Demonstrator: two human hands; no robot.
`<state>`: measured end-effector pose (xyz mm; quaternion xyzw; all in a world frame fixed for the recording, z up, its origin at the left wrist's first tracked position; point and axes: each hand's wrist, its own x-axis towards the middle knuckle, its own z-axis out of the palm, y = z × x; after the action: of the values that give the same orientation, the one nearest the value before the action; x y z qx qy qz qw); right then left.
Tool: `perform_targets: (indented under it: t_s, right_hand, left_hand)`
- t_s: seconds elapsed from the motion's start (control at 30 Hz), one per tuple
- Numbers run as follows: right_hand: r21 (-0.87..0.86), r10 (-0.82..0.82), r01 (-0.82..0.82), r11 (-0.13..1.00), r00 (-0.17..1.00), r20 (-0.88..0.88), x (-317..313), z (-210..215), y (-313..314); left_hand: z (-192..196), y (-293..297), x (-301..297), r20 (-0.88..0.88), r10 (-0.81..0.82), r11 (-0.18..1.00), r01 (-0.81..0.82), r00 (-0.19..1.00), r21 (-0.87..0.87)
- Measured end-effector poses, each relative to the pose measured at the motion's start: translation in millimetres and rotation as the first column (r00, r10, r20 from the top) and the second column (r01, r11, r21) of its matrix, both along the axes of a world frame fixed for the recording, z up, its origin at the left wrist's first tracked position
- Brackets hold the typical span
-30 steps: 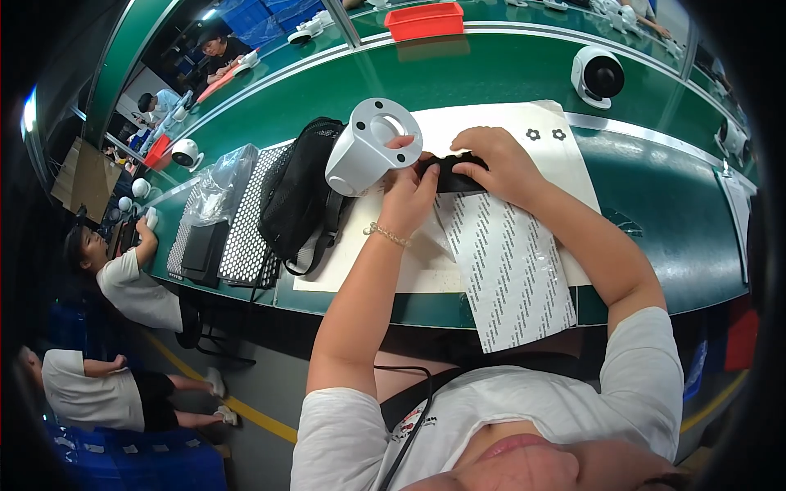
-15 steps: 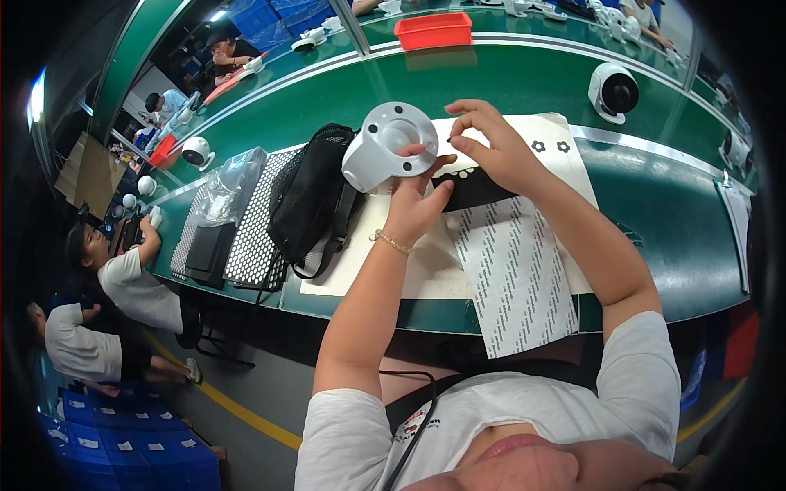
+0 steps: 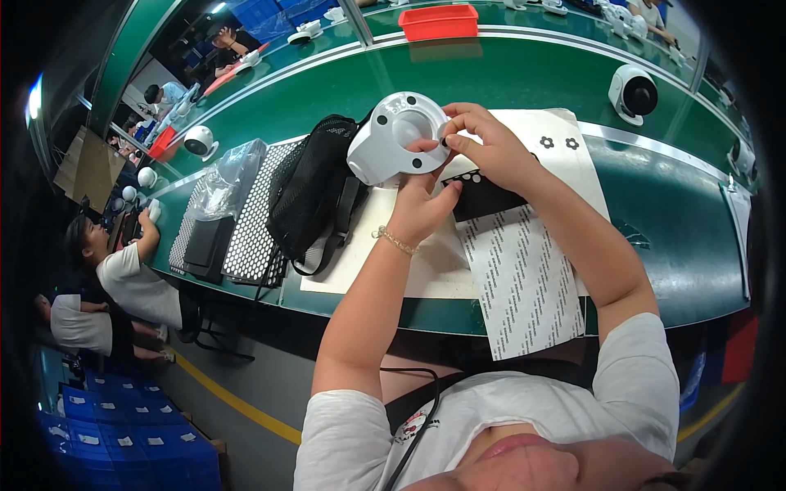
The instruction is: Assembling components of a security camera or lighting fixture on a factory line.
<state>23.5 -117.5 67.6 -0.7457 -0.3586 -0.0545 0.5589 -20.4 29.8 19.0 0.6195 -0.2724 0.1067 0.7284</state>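
Both hands work on a white plastic housing (image 3: 395, 137) held just above the green table (image 3: 524, 78).

The left hand (image 3: 422, 209) grips the housing from below; the right hand (image 3: 483, 147) pinches a small dark piece, too small to make out, against its rim. The housing is smooth, rounded, with a round hollow and small dark holes, its open face turned up toward the camera. Beneath lie a black sticker sheet (image 3: 483, 196) with punched holes, partly hidden by the hands, and a printed paper strip (image 3: 524, 282). A black mesh bag (image 3: 315, 192) sits just left.
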Motion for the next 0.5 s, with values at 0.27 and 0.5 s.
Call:
perform_targets:
  t_s: [0.27, 0.5]
  right_hand:
    - [0.089, -0.009, 0.020, 0.996, 0.992, -0.125, -8.4, 1.4, 1.4]
    - [-0.029, -0.065, 0.064, 0.997, 0.998, -0.022, -9.8, 5.6, -4.7]
  left_hand:
    - [0.6, -0.7, -2.3, 0.005, 0.001, 0.998, -0.002, 1.000, 0.057]
    - [1.3, -1.8, -3.9, 0.001, 0.001, 0.999, -0.001, 1.000, 0.039]
